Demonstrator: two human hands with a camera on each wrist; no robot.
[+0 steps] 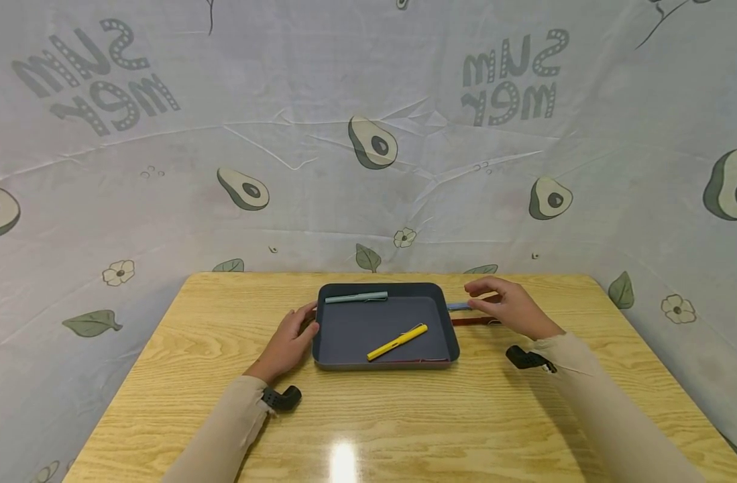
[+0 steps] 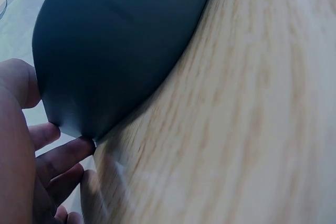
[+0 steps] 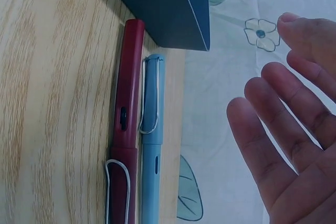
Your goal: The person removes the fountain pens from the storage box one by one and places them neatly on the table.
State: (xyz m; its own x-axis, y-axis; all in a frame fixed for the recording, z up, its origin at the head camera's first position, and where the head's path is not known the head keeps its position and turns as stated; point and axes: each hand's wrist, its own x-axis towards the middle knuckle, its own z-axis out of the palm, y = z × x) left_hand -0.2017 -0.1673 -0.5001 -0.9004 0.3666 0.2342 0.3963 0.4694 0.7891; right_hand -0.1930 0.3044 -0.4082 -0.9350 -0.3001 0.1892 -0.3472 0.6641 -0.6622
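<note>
One blue pen [image 3: 151,153] lies apparently beneath right fingers [image 3: 257,140].

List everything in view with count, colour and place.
Table: 1, light wood, lower middle of head view
Tray: 1, dark grey, on table
Teal pen: 1, greyish teal, in tray, far left
Yellow pen: 1, yellow, in tray, near right
Pinkish pen: 1, pinkish red, inside near wall, mostly hidden
Blue pen: 1, light blue, right of tray
Maroon pen: 1, dark red, beside blue pen
Printed cloth: count unclear, pale grey, behind table
Wrist devices: 2, black, one per wrist
Sleeves: 2, beige, on arms
Left hand: 1, bare, touching tray's left side
Right hand: 1, bare, near blue pen
</note>
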